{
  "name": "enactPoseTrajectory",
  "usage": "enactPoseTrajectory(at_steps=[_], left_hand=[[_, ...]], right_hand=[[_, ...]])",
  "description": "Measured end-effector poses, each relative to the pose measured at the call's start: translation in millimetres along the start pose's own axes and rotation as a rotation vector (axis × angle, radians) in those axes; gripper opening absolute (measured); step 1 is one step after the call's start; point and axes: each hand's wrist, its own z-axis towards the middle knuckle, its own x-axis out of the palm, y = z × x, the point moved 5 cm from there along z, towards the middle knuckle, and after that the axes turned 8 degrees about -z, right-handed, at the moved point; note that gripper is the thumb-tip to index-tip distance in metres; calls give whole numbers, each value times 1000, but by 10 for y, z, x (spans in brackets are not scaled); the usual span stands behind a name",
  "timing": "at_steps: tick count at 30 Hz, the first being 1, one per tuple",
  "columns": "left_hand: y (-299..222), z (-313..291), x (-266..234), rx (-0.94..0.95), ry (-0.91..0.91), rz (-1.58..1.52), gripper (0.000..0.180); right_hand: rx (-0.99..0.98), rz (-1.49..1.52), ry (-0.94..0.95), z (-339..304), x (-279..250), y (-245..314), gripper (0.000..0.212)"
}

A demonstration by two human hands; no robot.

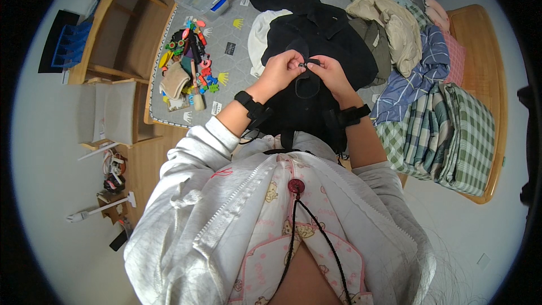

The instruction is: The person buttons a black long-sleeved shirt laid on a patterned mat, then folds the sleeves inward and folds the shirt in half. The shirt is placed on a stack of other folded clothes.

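At frame centre, a small fastener (309,64) on the black garment (316,39) is pinched by left hand (280,70) and right hand (333,74); it could slip if the fabric bunches.

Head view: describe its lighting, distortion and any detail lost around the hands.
Head view: even indoor light with no glare; fisheye bending curves the wooden bed frame and leaves black corners; the black fabric garment swallows its own folds, so the small dark part pinched between the left hand and right hand is hard to make out; the green checked folded blanket stays sharp.
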Motion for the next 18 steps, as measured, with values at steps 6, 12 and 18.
enactPoseTrajectory(at_steps=[6,12,18], left_hand=[[-4,5,-23,-14,-66,-51,18],[44,31,-38,-35,4,22,15],[156,46,-24,-93,69,-189,11]], right_hand=[[39,0,-20,-19,19,16,20],[17,-17,-22,-17,26,23,22],[69,68,-12,-27,-15,-47,22]])
